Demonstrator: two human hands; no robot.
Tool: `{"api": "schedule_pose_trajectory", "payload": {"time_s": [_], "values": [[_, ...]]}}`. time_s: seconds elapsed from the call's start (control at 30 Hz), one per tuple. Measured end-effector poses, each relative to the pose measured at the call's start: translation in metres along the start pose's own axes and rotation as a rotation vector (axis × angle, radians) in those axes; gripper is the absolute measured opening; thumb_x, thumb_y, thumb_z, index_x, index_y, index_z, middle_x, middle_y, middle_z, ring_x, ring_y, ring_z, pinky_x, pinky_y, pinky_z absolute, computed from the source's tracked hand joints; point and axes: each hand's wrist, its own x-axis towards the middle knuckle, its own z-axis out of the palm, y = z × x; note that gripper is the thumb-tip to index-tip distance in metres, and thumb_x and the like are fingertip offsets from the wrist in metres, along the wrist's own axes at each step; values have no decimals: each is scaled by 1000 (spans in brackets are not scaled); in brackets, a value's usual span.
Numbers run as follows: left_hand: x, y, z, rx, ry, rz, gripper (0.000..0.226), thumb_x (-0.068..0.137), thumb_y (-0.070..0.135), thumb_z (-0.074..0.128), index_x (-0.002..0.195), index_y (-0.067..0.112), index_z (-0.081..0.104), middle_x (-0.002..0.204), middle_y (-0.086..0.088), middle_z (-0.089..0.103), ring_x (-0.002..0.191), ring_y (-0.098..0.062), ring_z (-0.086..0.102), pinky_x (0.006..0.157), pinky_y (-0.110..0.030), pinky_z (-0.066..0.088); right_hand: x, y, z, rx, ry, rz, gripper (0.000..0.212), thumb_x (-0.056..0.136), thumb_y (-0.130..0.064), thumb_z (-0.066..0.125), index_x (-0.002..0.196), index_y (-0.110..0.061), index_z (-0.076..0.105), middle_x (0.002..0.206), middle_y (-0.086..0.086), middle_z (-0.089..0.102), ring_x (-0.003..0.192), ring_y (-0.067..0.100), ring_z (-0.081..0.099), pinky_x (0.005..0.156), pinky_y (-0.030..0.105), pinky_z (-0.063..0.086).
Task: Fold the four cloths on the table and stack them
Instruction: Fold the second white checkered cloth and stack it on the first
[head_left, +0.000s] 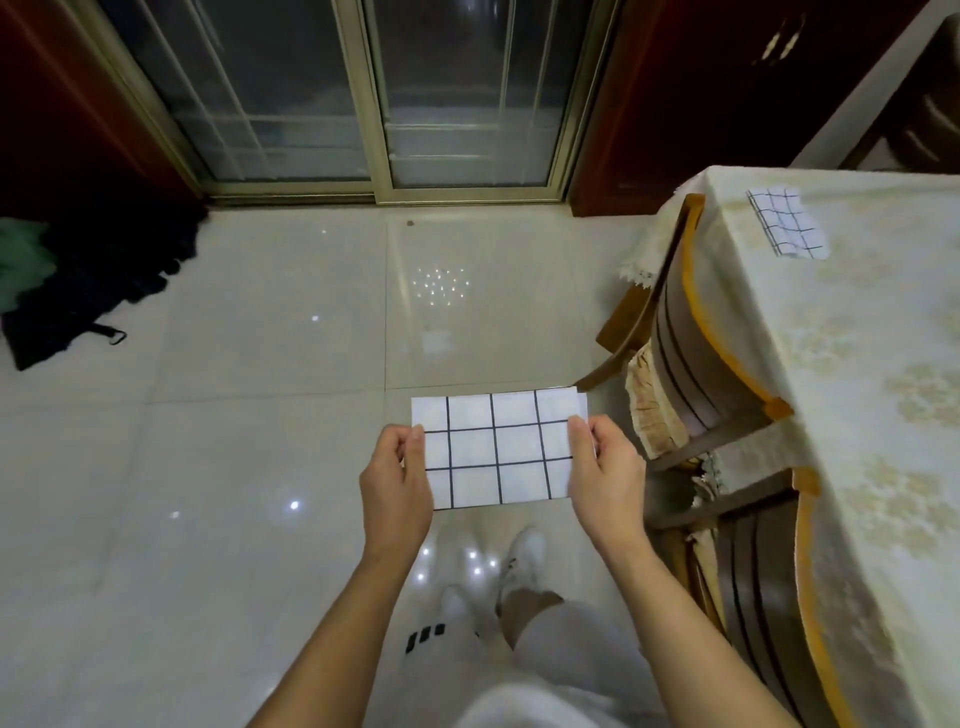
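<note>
Folded white black-grid cloth (496, 451) held over the floor.
Left hand (396, 480) and right hand (605, 475) pinch its ends; second grid cloth (787, 222) on surface (872, 364) at 2 o'clock.

cloth (496, 451) between hands | table (857, 364) right | stack (787, 222) on table

Two wooden chairs (691, 358) stand tucked against the draped table at three o'clock; a sliding glass door (363, 93) closes the glossy tiled floor (260, 415) at twelve; dark clothing (98, 280) lies heaped at ten.
</note>
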Motion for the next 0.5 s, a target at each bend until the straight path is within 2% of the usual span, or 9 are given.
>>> {"api": "schedule_pose_trajectory", "payload": {"time_s": [0.1, 0.27, 0.43, 0.5], "values": [[23, 1, -1, -15, 16, -6, 28, 104, 28, 45, 79, 16, 50, 63, 4, 43, 55, -4, 39, 52, -18, 34, 21, -3, 16, -9, -11, -15, 30, 104, -29, 47, 74, -28, 49, 63, -8, 49, 57, 2, 50, 55, 17, 38], [73, 6, 9, -14, 31, -20, 29, 103, 32, 46, 79, 17, 52, 64, 2, 46, 55, -5, 38, 52, -18, 33, 71, -7, 37, -1, -27, -28, 27, 103, -34, 46, 80, -25, 55, 65, -8, 55, 58, 5, 54, 53, 19, 41], [134, 28, 41, -28, 34, -22, 31, 103, 32, 45, 79, 14, 51, 62, 6, 40, 53, -4, 33, 51, -18, 31, 146, -15, 46, -16, 4, -46, 31, 103, -34, 47, 77, -18, 54, 62, 1, 54, 55, 14, 50, 53, 36, 43], [161, 41, 56, -33, 39, -27, 31, 104, 32, 45, 80, 13, 51, 62, 6, 39, 52, -4, 33, 50, -17, 31, 179, -18, 47, -12, 8, -48, 33, 103, -33, 47, 77, -15, 53, 62, 3, 54, 55, 18, 50, 52, 36, 42]]}}
